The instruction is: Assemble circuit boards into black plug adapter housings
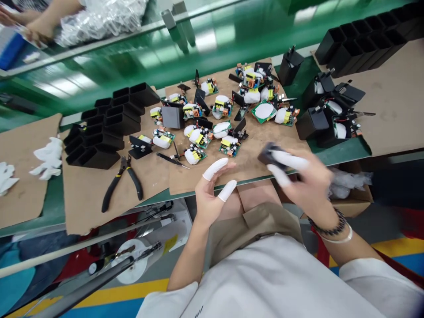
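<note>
One dark block point(270, 155), blurred, is grasped between the white-covered fingertips of the right hand point(308, 181), just above the near edge of a cardboard sheet point(256, 137). It lies to the right of the left hand point(209, 198) and a little farther from the body, with bare cardboard between; the left hand grips nothing, its thumb and index finger, both in white covers, spread apart. Just beyond the left hand, circuit boards point(229, 146) with white pads and yellow parts crowd the sheet, some overlapping, and block the way toward the far side. A grey case point(172, 117) stands among them on the left, and a slim black tool point(170, 160) lies at their near left. Farther left, pliers point(125, 164) rest with handles parted, near a bank of open black cases point(109, 123); white crumpled pieces point(49, 159) lie at the far left end. On the right, beyond the right hand, stand black cases with plug pins point(314, 123), several with boards sticking out, and more open cases point(351, 53) stand in rows behind them. A green belt point(232, 39) runs along the far side, with a co-worker's hand point(38, 33) beside clear plastic bags point(102, 22) at far left.
</note>
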Motion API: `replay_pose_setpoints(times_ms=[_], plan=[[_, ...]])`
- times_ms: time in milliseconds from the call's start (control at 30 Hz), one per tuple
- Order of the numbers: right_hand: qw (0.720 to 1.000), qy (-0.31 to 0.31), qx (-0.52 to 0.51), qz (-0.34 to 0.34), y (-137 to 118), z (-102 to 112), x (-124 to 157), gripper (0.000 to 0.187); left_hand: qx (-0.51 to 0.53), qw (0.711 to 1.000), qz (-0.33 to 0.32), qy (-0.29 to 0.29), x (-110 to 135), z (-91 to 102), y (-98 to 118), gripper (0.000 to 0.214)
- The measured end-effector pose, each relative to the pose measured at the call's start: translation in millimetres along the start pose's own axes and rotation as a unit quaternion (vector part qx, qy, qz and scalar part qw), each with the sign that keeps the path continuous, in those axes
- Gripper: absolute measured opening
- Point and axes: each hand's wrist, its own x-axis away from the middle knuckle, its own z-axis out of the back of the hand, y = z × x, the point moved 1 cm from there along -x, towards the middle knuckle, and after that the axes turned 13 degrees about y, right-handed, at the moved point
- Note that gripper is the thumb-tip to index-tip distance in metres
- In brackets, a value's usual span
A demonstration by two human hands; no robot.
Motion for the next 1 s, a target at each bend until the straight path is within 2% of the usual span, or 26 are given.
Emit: replay_pose_setpoints(times_ms=[167, 300, 400, 567, 733, 900, 1000], plan=[[0.998, -0.065, 0.013, -0.012, 5.1, -11.2, 4.5, 0.026, -0.004, 0.999, 0.018, -0.042, -14.9, -32.1, 3.7, 0.045], [0.998, -0.043, -0.014, -0.033, 10.4, -11.8, 12.0, 0.037, -0.008, 0.995, 0.011, -0.096, -35.4, -64.5, 4.2, 0.042], [0.997, -0.022, -0.039, -0.063, 13.7, -11.6, 18.2, 0.048, -0.001, 0.992, -0.009, -0.127, -44.3, -78.0, 2.4, 0.033], [0.995, -0.022, -0.060, -0.077, 17.5, -11.8, 19.9, 0.057, 0.017, 0.992, -0.020, -0.120, -44.0, -80.7, -1.6, 0.030], [0.995, -0.041, -0.061, -0.069, 18.7, -8.9, 15.9, 0.053, 0.003, 0.989, -0.045, -0.138, -44.8, -76.7, -0.1, 0.023], [0.997, -0.055, -0.056, 0.011, 17.7, -7.3, 12.1, 0.041, -0.031, 0.978, -0.072, -0.193, -53.6, -68.9, 4.7, 0.022], [0.996, -0.061, -0.025, 0.057, 18.7, -7.1, 8.6, 0.039, -0.006, 0.976, -0.042, -0.213, -54.5, -65.6, 2.6, 0.024]])
